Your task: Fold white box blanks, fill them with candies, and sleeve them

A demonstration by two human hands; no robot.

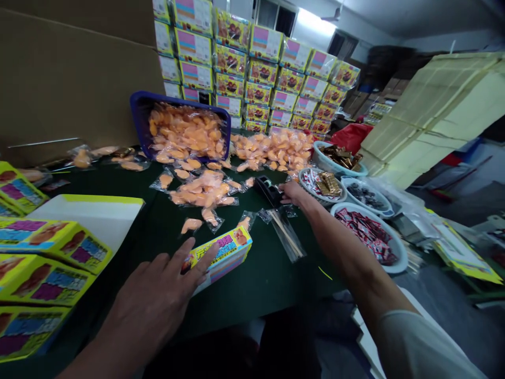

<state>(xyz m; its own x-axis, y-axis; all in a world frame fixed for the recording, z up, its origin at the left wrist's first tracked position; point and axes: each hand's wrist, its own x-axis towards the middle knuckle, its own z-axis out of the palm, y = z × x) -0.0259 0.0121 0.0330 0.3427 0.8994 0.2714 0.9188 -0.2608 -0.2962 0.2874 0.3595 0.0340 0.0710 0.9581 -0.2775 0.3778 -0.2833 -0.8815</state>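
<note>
The two hands are well apart. The left hand (161, 287) lies over the near end of a small yellow box (221, 250) close to the near edge of the table (256, 279), fingers across its top; whether it grips the box, I cannot tell. The right hand (292, 193) reaches farther in, its fingertips at the right end of a black tray-like piece (269, 190); whether they are closed on it is too small to tell. Just below lies a clear packet of sticks (287, 234), which looks sealed and lies outside the box.

The faces of the box that show look closed, but its inside is hidden, so how full it is cannot be judged.

Beyond the hands, wrapped orange pieces (203, 189) lie loose in mid-table, with a larger heap (276, 147) toward the far edge and more in a tipped blue basket (138, 121). Along the right edge stand bowls (400, 259) of small packets, the nearest holding red packets (365, 234). By the look of it, plenty of this loose stock is left.

At the left edge, yellow boxes (41, 279) are stacked beside a raised white panel (89, 210). Past the far edge rises a wall of printed boxes (262, 73) in neat columns; these seem to be the finished portion.
</note>
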